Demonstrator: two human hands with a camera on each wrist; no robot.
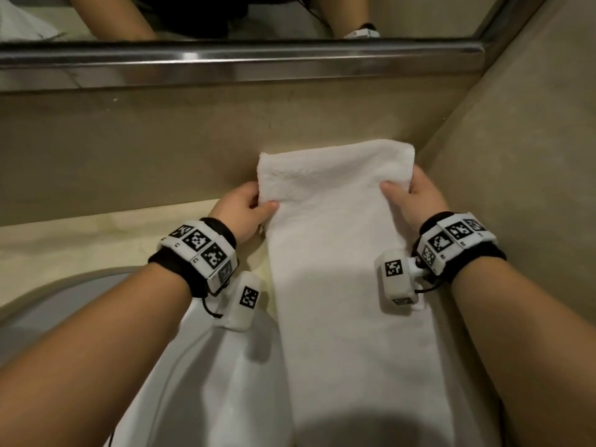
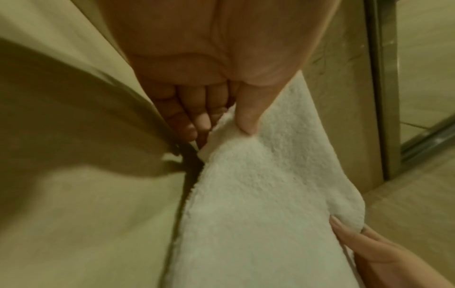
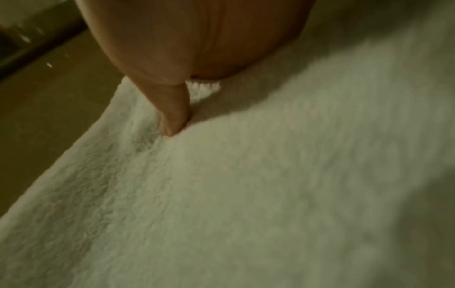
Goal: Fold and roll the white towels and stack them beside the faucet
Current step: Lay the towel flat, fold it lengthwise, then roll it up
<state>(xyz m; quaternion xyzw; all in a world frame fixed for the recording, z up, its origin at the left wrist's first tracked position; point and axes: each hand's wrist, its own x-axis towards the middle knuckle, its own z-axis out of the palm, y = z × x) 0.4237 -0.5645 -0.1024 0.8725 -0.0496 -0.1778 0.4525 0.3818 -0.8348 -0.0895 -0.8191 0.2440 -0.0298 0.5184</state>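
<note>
A long white towel (image 1: 338,246), folded into a narrow strip, lies on the beige counter and runs from the back wall toward me. Its far end is lifted off the counter. My left hand (image 1: 254,204) pinches the towel's left edge, thumb on top and fingers underneath, as the left wrist view shows on the towel (image 2: 258,185). My right hand (image 1: 403,191) grips the right edge, thumb pressed onto the towel (image 3: 221,194) and fingers tucked under it. No faucet is in view.
A white sink basin (image 1: 96,311) lies at lower left, with part of the towel draped over its rim. A mirror with a metal ledge (image 1: 225,62) runs along the back. A beige side wall (image 1: 516,140) closes in on the right.
</note>
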